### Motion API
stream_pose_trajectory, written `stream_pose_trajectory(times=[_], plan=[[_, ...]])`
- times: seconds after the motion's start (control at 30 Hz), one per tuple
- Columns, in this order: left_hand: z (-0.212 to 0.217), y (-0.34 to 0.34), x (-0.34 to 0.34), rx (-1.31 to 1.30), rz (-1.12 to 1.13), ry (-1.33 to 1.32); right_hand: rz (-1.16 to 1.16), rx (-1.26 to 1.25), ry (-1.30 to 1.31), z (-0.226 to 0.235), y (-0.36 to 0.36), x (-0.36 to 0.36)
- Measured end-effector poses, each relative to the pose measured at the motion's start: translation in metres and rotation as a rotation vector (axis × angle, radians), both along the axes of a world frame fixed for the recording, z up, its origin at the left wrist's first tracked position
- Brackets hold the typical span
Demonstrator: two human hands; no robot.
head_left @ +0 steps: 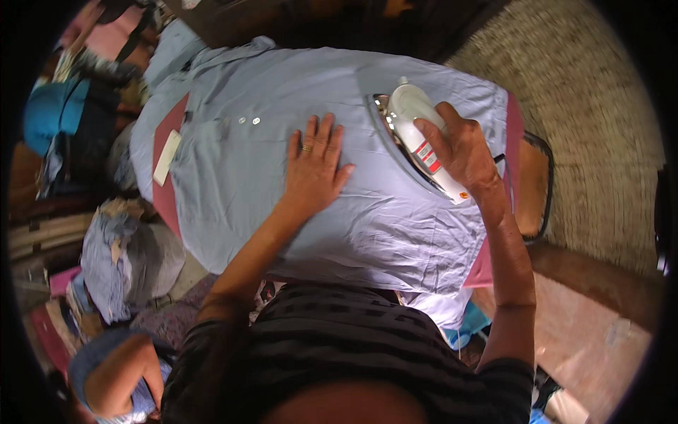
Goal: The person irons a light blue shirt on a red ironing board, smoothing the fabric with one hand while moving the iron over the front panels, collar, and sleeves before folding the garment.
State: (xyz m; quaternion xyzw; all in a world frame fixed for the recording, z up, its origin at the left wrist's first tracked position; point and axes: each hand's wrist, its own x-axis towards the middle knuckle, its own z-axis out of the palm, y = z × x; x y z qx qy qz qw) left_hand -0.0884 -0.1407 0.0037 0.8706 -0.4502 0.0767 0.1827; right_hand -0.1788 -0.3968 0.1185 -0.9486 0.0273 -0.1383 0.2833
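Observation:
A light blue button-up shirt (247, 184) lies spread over an ironing board with a dark red cover (515, 145). My right hand (462, 152) is wrapped round the handle of a white clothes iron (413, 116), whose shiny metal soleplate sits on the right part of the shirt, its tip toward the far side. My left hand (316, 162) rests flat on the middle of the shirt with its fingers stretched out and a ring on one of them. Two pale buttons (248, 121) show left of that hand. Creases run through the cloth nearest me on the right.
A white bundle with blue cloth (113, 261) stands on the left, amid piled clothes. Another person's bent limb (127, 374) shows at the lower left. Right of the board are a woven mat (579, 127) and a brown wooden surface (586, 304). Dark furniture (339, 25) borders the far side.

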Motion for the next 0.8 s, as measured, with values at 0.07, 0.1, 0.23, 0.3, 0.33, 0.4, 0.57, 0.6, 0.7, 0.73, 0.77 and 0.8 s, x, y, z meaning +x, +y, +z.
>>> stream_pose_trajectory(times=[0.07,0.1,0.23,0.3,0.33,0.4,0.57,0.6,0.7,0.73,0.77,0.8], plan=[[0.005,0.000,-0.012,0.002,0.053,0.013,-0.040,0.087,0.089,0.005,0.002,0.002],[0.005,-0.007,-0.021,-0.020,0.057,0.034,-0.062,0.105,0.144,0.009,-0.003,-0.005],[0.003,-0.003,-0.030,0.018,0.152,0.022,-0.005,-0.035,0.243,0.022,-0.027,-0.032],[0.006,-0.008,-0.033,-0.018,0.164,0.001,-0.037,-0.048,0.274,0.030,-0.058,-0.062],[0.009,-0.016,-0.034,-0.056,0.122,0.003,-0.073,-0.030,0.292,0.032,-0.074,-0.078],[0.018,-0.036,-0.037,-0.130,0.044,0.007,-0.170,0.004,0.284,0.039,-0.106,-0.125],[0.030,-0.125,-0.040,-0.341,-0.319,0.097,-0.570,0.178,0.340,0.053,-0.151,-0.211],[0.030,-0.145,-0.039,-0.368,-0.396,0.100,-0.677,0.240,0.402,0.053,-0.155,-0.218],[0.024,-0.202,-0.035,-0.333,-0.561,0.058,-0.800,0.239,0.511,0.044,-0.175,-0.223],[0.026,-0.221,-0.037,-0.294,-0.595,0.051,-0.820,0.233,0.487,0.034,-0.183,-0.225],[0.028,-0.237,-0.038,-0.253,-0.628,0.043,-0.839,0.227,0.464,0.023,-0.191,-0.227],[0.030,-0.254,-0.037,-0.215,-0.666,0.034,-0.746,0.120,0.333,0.004,-0.205,-0.236]])
